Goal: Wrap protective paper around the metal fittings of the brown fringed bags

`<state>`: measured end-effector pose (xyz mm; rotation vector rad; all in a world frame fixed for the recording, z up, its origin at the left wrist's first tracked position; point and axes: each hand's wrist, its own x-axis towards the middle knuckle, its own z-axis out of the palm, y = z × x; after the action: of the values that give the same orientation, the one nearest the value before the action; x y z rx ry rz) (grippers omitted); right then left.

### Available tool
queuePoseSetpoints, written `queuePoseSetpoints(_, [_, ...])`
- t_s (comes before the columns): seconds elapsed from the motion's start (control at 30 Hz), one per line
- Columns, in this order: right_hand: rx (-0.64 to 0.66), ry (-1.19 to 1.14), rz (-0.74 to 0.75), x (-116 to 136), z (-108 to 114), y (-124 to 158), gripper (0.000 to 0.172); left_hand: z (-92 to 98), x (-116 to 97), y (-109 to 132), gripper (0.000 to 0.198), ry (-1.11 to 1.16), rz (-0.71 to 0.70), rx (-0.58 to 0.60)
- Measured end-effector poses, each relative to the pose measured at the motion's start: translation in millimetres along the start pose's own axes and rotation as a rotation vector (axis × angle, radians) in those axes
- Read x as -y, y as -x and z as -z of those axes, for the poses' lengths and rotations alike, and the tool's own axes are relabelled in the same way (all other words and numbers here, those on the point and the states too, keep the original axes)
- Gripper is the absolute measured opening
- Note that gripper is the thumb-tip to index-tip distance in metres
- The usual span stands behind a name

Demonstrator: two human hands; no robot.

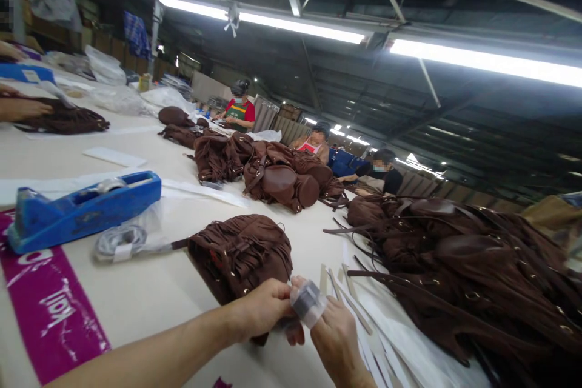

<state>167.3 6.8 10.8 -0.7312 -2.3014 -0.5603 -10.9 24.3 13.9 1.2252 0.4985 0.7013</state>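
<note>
My left hand [261, 312] comes in from the lower left, its thumb and fingers closed on a small dark strip in translucent wrapping [308, 303]. From the other side my right hand [339, 336] grips the same wrapped piece, with its fingers partly hidden behind it. Whether the piece is joined to a bag cannot be made out. Just beyond my left hand lies a dark brown fringed bag [245, 248] on the white table [168, 291]. A coiled strap in clear plastic [122, 242] extends from the bag's left side.
A blue tape dispenser [86, 203] stands at left, over a purple printed plastic bag [57, 309]. Brown bags are heaped at right [454, 254] and further back [273, 173]. Pale strips [364, 321] lie by my right hand. Co-workers sit beyond; another person's hands [22, 106] work at far left.
</note>
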Motion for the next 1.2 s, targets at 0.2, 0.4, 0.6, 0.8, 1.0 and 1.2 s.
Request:
queuePoseSetpoints(0.2, [0.096, 0.181, 0.154, 3, 9, 6, 0.038, 3.7, 3, 1, 0.026, 0.146, 0.052, 0.143])
queuePoseSetpoints(0.4, [0.126, 0.277, 0.039, 19, 8, 11, 0.045, 11.4, 10, -6, 0.040, 0.306, 0.214, 0.181])
queuePoseSetpoints(0.6, [0.288, 0.371, -0.025, 38, 12, 11, 0.051, 7.9, 1, 5, 0.028, 0.293, 0.276, 0.063])
queuePoseSetpoints(0.8, [0.322, 0.440, -0.045, 49, 21, 18, 0.057, -2.0, 1, 12, 0.019, 0.297, 0.229, 0.072])
queuePoseSetpoints(1.0, [0.296, 0.484, -0.019, 52, 23, 19, 0.059, -4.1, 5, 10, 0.022, 0.227, 0.224, 0.059])
queuePoseSetpoints(1.2, [0.356, 0.459, 0.033, 49, 25, 12, 0.056, -8.8, 8, 13, 0.021, 0.187, 0.240, 0.011])
